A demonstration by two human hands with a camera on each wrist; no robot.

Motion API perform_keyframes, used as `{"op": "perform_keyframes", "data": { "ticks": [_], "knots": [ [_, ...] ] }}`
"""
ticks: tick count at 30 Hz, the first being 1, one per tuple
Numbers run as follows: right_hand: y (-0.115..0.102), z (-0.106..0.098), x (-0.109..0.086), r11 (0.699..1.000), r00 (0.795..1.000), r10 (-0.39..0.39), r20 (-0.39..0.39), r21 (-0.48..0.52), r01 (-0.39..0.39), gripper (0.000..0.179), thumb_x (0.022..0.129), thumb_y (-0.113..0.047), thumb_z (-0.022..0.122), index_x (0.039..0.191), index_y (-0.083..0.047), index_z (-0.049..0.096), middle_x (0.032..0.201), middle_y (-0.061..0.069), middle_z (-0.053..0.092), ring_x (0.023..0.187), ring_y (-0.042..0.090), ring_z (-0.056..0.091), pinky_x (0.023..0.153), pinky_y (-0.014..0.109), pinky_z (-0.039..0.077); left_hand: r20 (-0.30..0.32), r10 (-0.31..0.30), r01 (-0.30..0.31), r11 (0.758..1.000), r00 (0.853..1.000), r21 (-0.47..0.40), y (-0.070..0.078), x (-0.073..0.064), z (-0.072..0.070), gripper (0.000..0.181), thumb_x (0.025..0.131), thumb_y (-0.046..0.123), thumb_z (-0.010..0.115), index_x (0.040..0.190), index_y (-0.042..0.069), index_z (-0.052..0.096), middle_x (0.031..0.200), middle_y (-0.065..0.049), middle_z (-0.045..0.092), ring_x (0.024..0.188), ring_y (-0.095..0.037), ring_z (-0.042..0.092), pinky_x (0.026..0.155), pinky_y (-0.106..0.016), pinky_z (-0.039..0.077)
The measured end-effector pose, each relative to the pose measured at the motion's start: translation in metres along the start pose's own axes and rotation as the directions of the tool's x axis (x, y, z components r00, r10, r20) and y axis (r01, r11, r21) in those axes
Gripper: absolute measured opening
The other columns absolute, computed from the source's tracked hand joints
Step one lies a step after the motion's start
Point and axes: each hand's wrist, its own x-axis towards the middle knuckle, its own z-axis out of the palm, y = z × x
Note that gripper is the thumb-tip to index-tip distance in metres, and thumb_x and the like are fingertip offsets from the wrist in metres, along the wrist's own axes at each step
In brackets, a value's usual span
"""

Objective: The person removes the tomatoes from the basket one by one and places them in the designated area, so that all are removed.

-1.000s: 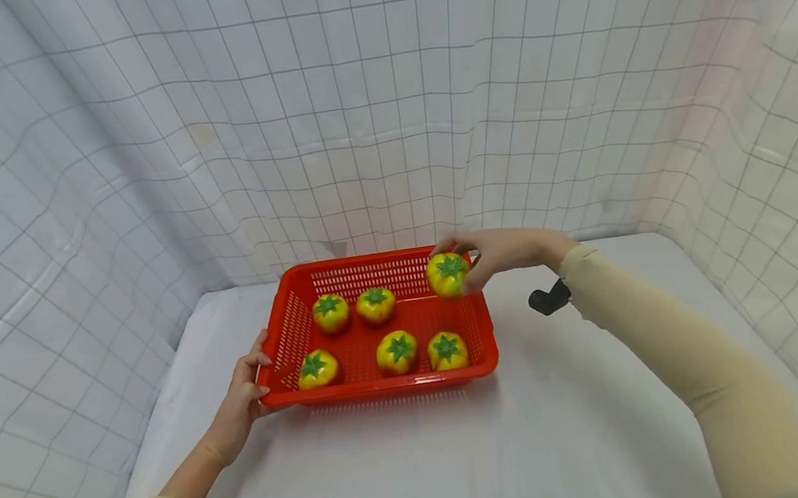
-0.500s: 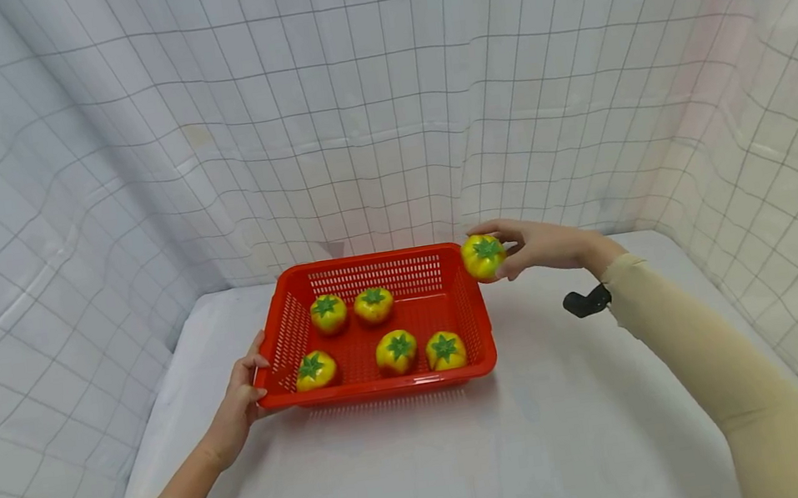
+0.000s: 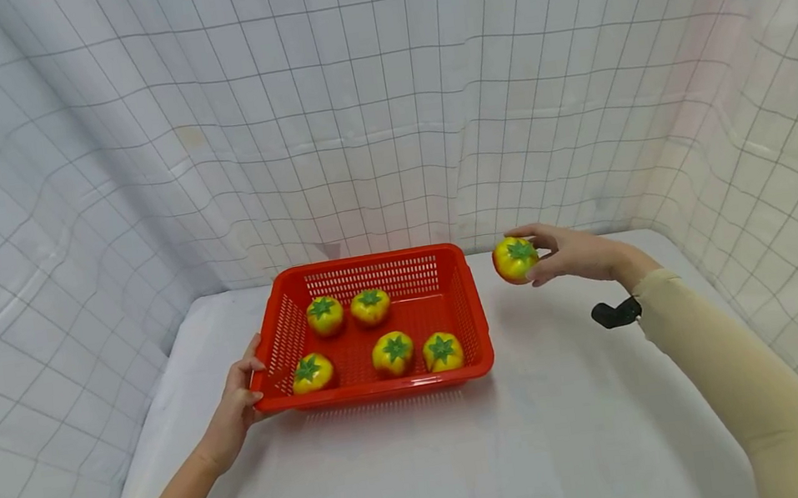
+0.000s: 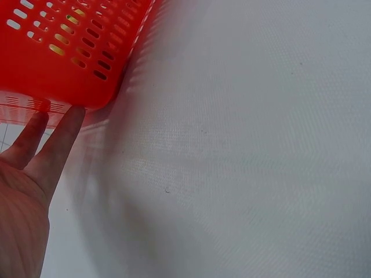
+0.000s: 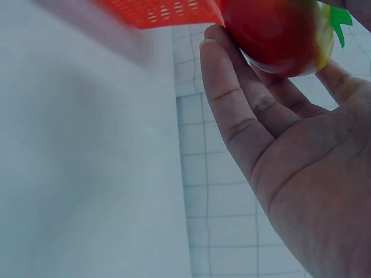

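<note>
A red plastic basket (image 3: 411,383) with slotted walls sits on the white table. My left hand (image 3: 228,423) holds its left rim near the front corner; in the left wrist view, two extended fingers (image 4: 61,142) touch the basket's outer wall. Right of the basket, my right hand (image 3: 577,252) grips a glossy yellow, green and red toy tomato (image 3: 514,260) with a green star-shaped top. The tomato's red underside shows in the right wrist view, above the curved fingers. It hangs above the table, apart from the basket.
Several similar toy tomatoes stay in the basket, among them one at its front right (image 3: 444,352) and one at its back left (image 3: 325,317). White gridded curtains (image 3: 367,118) close in the table (image 3: 412,466) behind and on both sides.
My right hand has carried the toy tomato from over the basket's back right corner out past its right rim. My left hand has stayed at the basket's left rim.
</note>
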Motion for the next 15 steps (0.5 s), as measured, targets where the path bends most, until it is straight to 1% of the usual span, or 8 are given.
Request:
{"op": "perform_keyframes", "data": {
  "ticks": [4, 8, 11, 13, 15],
  "knots": [
    [0.014, -0.002, -0.006, 1.0, 1.0, 0.021, -0.021, 0.002, -0.021, 0.075, 0.09, -0.022, 0.076, 0.153, -0.023, 0.036, 0.147, 0.013, 0.045, 0.12, 0.037, 0.058, 0.102, 0.054, 0.048, -0.006, 0.0, 0.0, 1.0, 1.0, 0.004, 0.001, 0.0, 0.001, 0.035, 0.087, 0.006, 0.031, 0.12, 0.016, 0.032, 0.172, 0.002, -0.005, 0.152, -0.04, 0.005, 0.087, -0.03, 0.055],
    [0.027, -0.001, -0.011, 0.999, 0.998, 0.042, -0.044, -0.004, -0.042, 0.078, 0.089, -0.024, 0.078, 0.154, -0.021, 0.035, 0.151, 0.015, 0.04, 0.123, 0.035, 0.054, 0.1, 0.049, 0.05, -0.01, -0.003, 0.004, 1.0, 1.0, 0.005, 0.001, 0.0, 0.001, 0.035, 0.087, 0.006, 0.03, 0.12, 0.016, 0.031, 0.172, 0.002, -0.006, 0.153, -0.04, 0.003, 0.087, -0.029, 0.055],
    [0.036, -0.001, -0.015, 0.997, 0.995, 0.071, -0.064, -0.019, -0.072, 0.079, 0.087, -0.027, 0.078, 0.154, -0.022, 0.036, 0.153, 0.016, 0.038, 0.124, 0.034, 0.053, 0.1, 0.048, 0.049, -0.011, -0.001, 0.001, 1.0, 1.0, 0.007, 0.001, 0.0, 0.002, 0.035, 0.086, 0.006, 0.03, 0.12, 0.015, 0.031, 0.172, 0.002, -0.006, 0.153, -0.04, 0.003, 0.087, -0.029, 0.055],
    [0.041, -0.001, -0.017, 0.997, 0.995, 0.077, -0.064, -0.023, -0.079, 0.08, 0.088, -0.027, 0.078, 0.155, -0.02, 0.034, 0.154, 0.018, 0.037, 0.124, 0.034, 0.054, 0.102, 0.049, 0.048, -0.012, 0.001, -0.001, 1.0, 1.0, 0.007, 0.001, 0.0, 0.002, 0.035, 0.086, 0.006, 0.03, 0.12, 0.015, 0.031, 0.172, 0.002, -0.006, 0.153, -0.041, 0.003, 0.087, -0.029, 0.055],
    [0.046, -0.001, -0.018, 0.995, 0.992, 0.094, -0.079, -0.033, -0.097, 0.079, 0.088, -0.028, 0.078, 0.154, -0.022, 0.035, 0.153, 0.017, 0.038, 0.123, 0.033, 0.055, 0.102, 0.047, 0.047, -0.013, 0.002, -0.002, 1.0, 1.0, 0.01, 0.001, -0.001, 0.002, 0.035, 0.086, 0.006, 0.03, 0.119, 0.015, 0.031, 0.172, 0.002, -0.006, 0.153, -0.041, 0.004, 0.086, -0.029, 0.055]
  ]
}}
